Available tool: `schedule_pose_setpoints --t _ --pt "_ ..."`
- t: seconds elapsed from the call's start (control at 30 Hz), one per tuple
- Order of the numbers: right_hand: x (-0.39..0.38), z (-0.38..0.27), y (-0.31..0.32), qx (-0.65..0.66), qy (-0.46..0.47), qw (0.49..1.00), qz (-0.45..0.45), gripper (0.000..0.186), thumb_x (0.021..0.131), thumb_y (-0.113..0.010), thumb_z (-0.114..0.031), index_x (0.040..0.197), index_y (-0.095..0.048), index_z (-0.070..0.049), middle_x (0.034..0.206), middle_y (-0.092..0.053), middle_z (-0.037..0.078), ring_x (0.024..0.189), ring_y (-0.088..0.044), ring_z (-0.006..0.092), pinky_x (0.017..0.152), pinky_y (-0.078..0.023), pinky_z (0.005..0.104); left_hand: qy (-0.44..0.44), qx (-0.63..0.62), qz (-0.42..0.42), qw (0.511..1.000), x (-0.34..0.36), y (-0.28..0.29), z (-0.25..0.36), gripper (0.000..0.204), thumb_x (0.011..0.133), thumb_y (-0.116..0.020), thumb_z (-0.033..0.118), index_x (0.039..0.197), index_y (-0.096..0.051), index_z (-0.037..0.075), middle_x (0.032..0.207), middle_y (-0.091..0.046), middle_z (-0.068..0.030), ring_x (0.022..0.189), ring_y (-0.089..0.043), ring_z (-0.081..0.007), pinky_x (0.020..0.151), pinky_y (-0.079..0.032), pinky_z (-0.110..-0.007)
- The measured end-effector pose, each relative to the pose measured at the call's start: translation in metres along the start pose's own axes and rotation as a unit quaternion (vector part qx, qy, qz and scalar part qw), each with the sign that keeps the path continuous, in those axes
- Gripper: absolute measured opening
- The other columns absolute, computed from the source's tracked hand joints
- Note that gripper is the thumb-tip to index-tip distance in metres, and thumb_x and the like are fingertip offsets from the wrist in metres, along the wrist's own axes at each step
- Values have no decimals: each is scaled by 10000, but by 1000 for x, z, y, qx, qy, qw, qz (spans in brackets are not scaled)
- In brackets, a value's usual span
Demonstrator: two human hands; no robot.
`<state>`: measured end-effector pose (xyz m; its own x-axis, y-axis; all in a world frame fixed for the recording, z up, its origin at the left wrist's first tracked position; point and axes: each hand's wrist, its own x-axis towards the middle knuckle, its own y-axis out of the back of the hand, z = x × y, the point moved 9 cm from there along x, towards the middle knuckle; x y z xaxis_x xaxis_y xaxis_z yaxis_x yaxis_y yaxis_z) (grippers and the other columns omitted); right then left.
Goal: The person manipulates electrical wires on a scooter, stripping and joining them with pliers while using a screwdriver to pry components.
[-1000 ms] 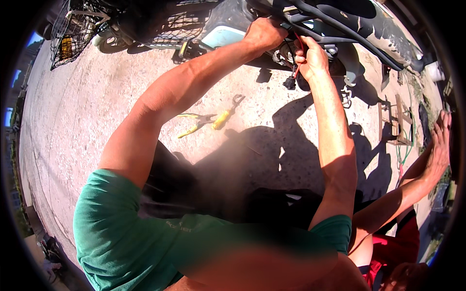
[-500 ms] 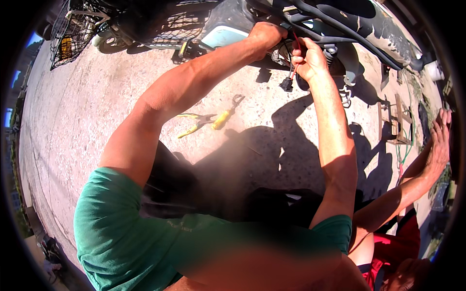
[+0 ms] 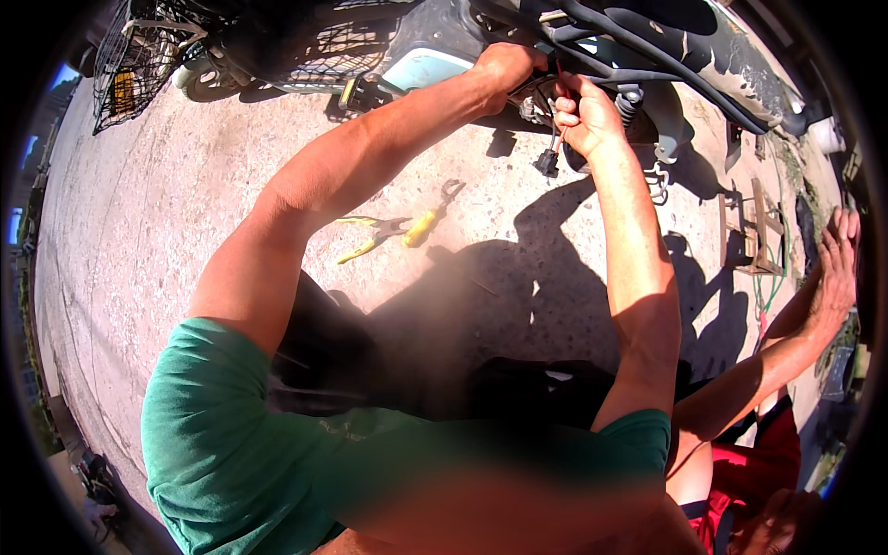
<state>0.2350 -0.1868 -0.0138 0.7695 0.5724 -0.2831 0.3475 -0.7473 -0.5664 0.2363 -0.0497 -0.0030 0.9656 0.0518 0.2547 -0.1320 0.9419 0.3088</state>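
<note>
Both my arms reach up to the underside of a scooter (image 3: 647, 37) at the top of the view. My left hand (image 3: 507, 67) is closed around a dark part under the scooter's pale blue panel (image 3: 421, 69). My right hand (image 3: 585, 116) grips a bundle of red and black wires (image 3: 557, 139), and a black plug (image 3: 546, 165) dangles from them just below my fingers. What exactly my left hand holds is hidden in shadow.
Yellow-handled pliers (image 3: 370, 236) and a yellow-handled tool (image 3: 430, 217) lie on the concrete ground (image 3: 185, 231) between my arms. A wire basket (image 3: 139, 55) sits top left. Another person's arm (image 3: 805, 314) reaches up at the right, beside a small wooden stand (image 3: 754, 231).
My right hand has shifted slightly left and down along the wires, so the black plug now hangs free below it. My left hand stays in place.
</note>
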Motion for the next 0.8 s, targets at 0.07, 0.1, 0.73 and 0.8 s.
schedule_pose_setpoints --t 0.07,0.1,0.73,0.8 --pt "-1 -7 4 -32 40 999 8 75 959 -599 -122 1020 -606 -79 733 -547 0 535 -421 51 417 -274 190 124 -97 26 987 -6 -4 3 154 844 -650 160 852 -690 11 797 -671 -93 635 -594 -172 531 -445 -336" --pt "-3 -9 2 -50 59 997 9 103 954 -606 -111 1050 -611 -74 734 -553 -2 538 -421 47 418 -273 190 166 -125 38 977 -10 -4 4 155 843 -651 160 851 -689 10 797 -670 -93 640 -593 -172 534 -446 -336" --pt "-62 -50 -49 -585 514 616 118 225 882 -672 -158 1085 -686 -64 932 -701 76 809 -689 237 737 -537 353 117 -102 18 988 -9 2 6 172 832 -676 150 878 -690 -16 818 -663 -107 676 -614 -192 570 -496 -354" --pt "-38 -50 -23 -486 398 764 146 230 892 -688 -184 1084 -693 -58 860 -694 37 744 -659 175 682 -510 302 140 -124 17 982 -11 1 8 169 836 -674 150 874 -691 -14 817 -662 -104 675 -613 -191 566 -494 -351"
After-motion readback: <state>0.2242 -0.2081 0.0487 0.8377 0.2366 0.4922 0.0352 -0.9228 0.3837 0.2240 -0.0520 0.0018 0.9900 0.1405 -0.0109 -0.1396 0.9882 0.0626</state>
